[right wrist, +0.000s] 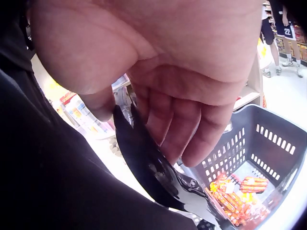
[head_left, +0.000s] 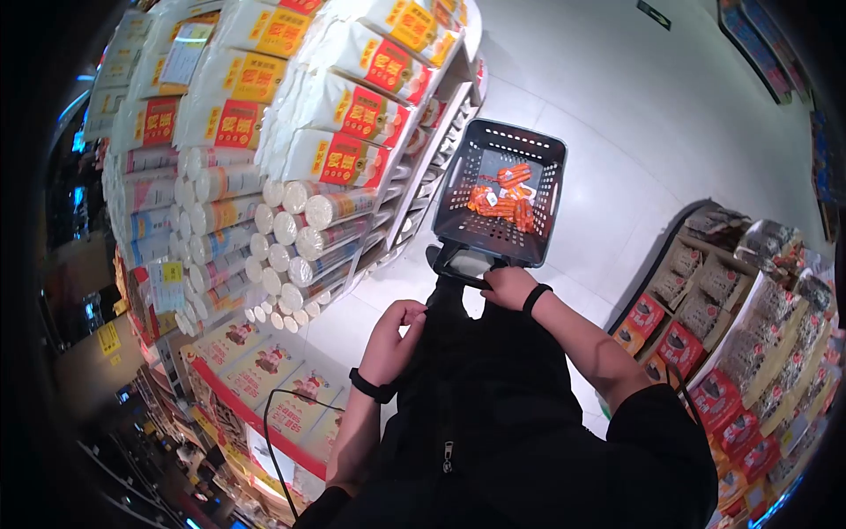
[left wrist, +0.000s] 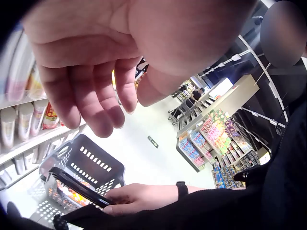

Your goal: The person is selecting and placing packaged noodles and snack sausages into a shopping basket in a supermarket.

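A dark grey shopping basket with perforated walls is in front of the person's body. Inside lie several orange-red packs of sausages. The right hand holds the basket's black handle, with the thumb on one side and the fingers on the other in the right wrist view. Near the front of the black clothing, the left hand hangs with loosely bent fingers and nothing in its grasp. Its fingers appear above the basket in the left wrist view.
To the left stands a shelf stacked with white bags and rolled packs. Flat boxes lie lower down. Bins of packaged food line the right side. Pale tiled floor stretches ahead. Other people's legs show farther off.
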Tool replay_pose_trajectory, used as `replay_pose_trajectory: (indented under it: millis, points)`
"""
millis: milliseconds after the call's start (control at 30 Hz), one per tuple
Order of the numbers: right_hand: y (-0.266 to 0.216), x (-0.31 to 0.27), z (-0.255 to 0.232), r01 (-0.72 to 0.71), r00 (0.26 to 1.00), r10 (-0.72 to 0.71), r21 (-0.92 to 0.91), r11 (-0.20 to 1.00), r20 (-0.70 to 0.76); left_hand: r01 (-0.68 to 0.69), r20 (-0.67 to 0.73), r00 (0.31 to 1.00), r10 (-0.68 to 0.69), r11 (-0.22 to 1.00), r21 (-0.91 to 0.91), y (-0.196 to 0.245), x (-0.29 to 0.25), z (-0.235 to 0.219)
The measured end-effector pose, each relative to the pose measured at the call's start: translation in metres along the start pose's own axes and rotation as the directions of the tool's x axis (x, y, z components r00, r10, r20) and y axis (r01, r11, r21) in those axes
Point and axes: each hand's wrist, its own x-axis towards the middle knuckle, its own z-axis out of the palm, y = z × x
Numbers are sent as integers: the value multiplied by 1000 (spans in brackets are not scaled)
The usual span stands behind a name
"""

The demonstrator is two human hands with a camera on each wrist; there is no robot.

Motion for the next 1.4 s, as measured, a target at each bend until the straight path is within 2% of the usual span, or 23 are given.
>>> replay_pose_trajectory:
  millis: [100,167,333,400,467,500,600,667,700,733,800,833,867,933,1000,1067,1100,1133,1200,1233,1333,1400]
  points:
    - [-10,8,-4,53,997,-48,-96,994,55,-12,-64,998,14,1000,29,-9,-19,-8]
    - [-8,13,-3,117,993,-117,-75,990,7,-16,-123,992,18,1000,23,-20,-31,-12]
    - [-43,28,-37,55,998,-53,-64,996,28,93,-160,983,-93,996,-6,-62,-58,-30]
    - [-42,44,-36,127,990,-131,-77,989,-53,116,-179,977,-115,993,-4,-87,-67,-37]
    - [-55,58,-45,129,990,-131,-53,990,-42,126,-223,966,-128,992,-23,-123,-74,-43]
    - [-65,65,-49,173,982,-178,-86,981,-61,132,-244,960,-136,991,-35,-144,-79,-46]
    - [-126,77,-66,164,983,-172,-115,980,-68,252,-284,920,-270,963,-99,-209,-89,-53]
    - [-146,90,-60,168,980,-186,-225,960,-64,282,-291,913,-287,958,-61,-277,-97,-51]
    - [-152,98,-52,220,965,-246,-233,947,-89,311,-279,909,-309,950,-37,-309,-102,-51]
    - [-177,100,-51,157,985,-167,-194,968,-38,343,-267,904,-334,939,-14,-336,-107,-53]
    - [-199,110,-29,167,983,-177,-178,970,-39,380,-264,883,-388,921,-83,-378,-117,-61]
    - [-210,116,-16,172,984,-178,-210,962,-13,380,-318,868,-382,922,-70,-393,-123,-65]
    - [-217,120,-2,217,975,-224,-221,951,-9,376,-344,856,-387,921,-101,-408,-126,-67]
    - [-240,124,26,217,976,-202,-274,937,84,371,-383,831,-404,915,-161,-431,-133,-84]
    - [-251,129,57,210,964,-144,-308,928,222,278,-440,806,-397,909,-311,-448,-137,-105]
    - [-267,132,81,241,939,-122,-357,902,323,175,-570,715,-404,894,-413,-470,-133,-126]
    - [-263,137,96,302,929,-183,-370,879,323,115,-632,655,-415,881,-460,-489,-125,-136]
    - [-270,138,100,286,935,-177,-359,888,307,52,-684,589,-430,865,-499,-508,-117,-147]
    - [-297,139,104,254,948,-167,-332,908,270,22,-699,478,-531,803,-595,-518,-109,-182]
    - [-327,135,101,148,972,-57,-405,902,228,-54,-649,493,-579,725,-687,-523,-105,-199]
    - [-320,150,109,206,965,-107,-443,873,239,-129,-492,517,-700,505,-853,-528,-91,-242]
    - [-322,154,117,211,960,-99,-447,869,262,-131,-435,553,-711,441,-888,-533,-83,-257]
